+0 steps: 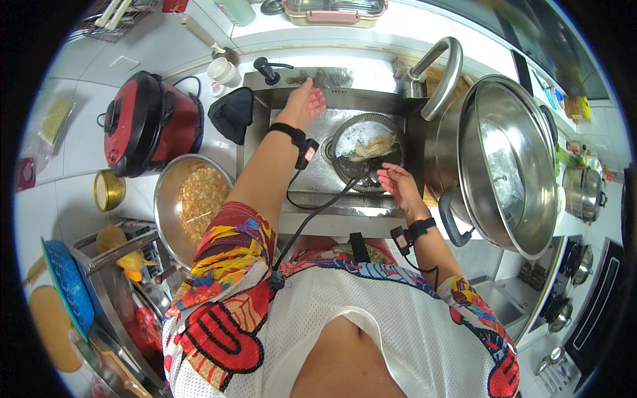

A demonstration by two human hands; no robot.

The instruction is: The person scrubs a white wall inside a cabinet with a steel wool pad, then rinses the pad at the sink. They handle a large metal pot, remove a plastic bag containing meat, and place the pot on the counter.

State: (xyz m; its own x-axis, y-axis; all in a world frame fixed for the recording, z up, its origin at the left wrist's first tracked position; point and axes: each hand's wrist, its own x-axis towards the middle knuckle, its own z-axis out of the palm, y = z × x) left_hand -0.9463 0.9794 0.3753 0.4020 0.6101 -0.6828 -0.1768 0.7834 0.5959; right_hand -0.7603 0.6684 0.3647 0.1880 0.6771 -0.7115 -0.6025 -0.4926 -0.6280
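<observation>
A stainless steel sink (303,171) lies before me. In it, near the right wall, is a round dark ridged pan (343,166) with soapy water and a pale, crumpled wet cloth or sponge (375,147). My left hand (307,100) reaches over the sink's back left part, fingers apart and nothing in it. My right hand (396,184) is at the pan's lower right rim, fingers slightly bent; whether it touches the rim is not clear. A black cable (318,211) runs from my waist across the sink's front edge to the pan.
A curved metal faucet (444,84) rises at the back right. Large steel pots (448,144) stand to the right. On the left are a red electric cooker (149,124), a black cloth (233,115), paper cups (222,72) and a steel bowl of diced food (201,199). A soap pump (268,72) stands behind.
</observation>
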